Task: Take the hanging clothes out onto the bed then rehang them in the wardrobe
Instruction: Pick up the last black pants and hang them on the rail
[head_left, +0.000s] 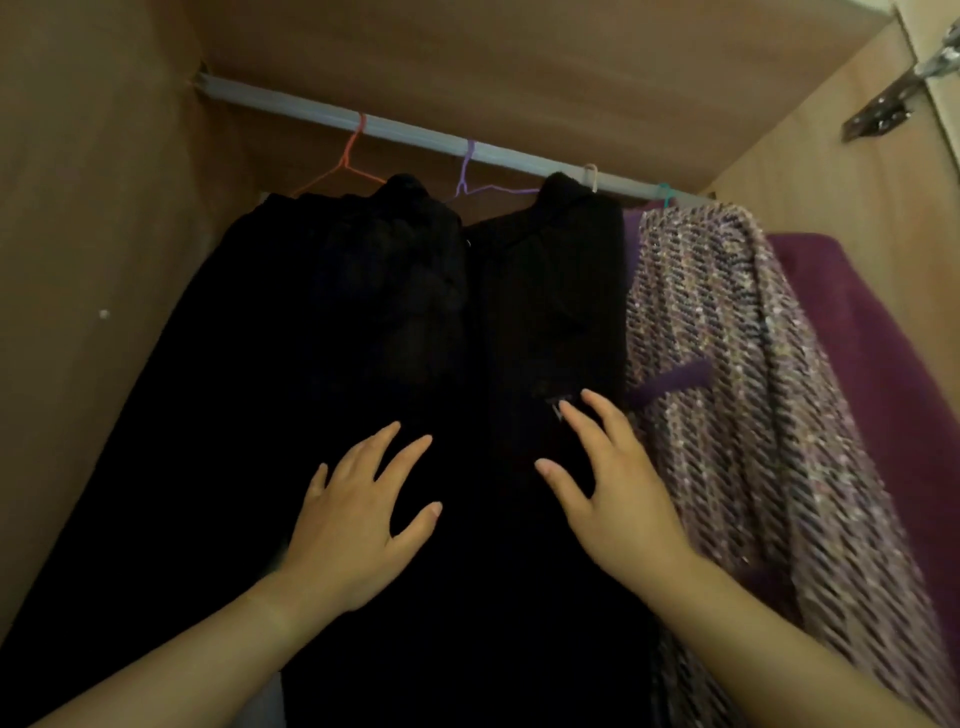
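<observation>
Inside the wardrobe a white rail carries several hangers. An orange hanger holds a black garment on the left. A purple hanger sits beside it, and a black coat hangs in the middle. To the right hang a purple tweed jacket and a plum garment. My left hand is spread with straight fingers in front of the black clothes. My right hand is spread too, fingertips near the black coat; whether it touches is unclear. Neither hand holds anything.
Wooden wardrobe walls close in on the left, top and right. A metal door hinge shows at the upper right. The lower part of the black clothes is too dark to make out.
</observation>
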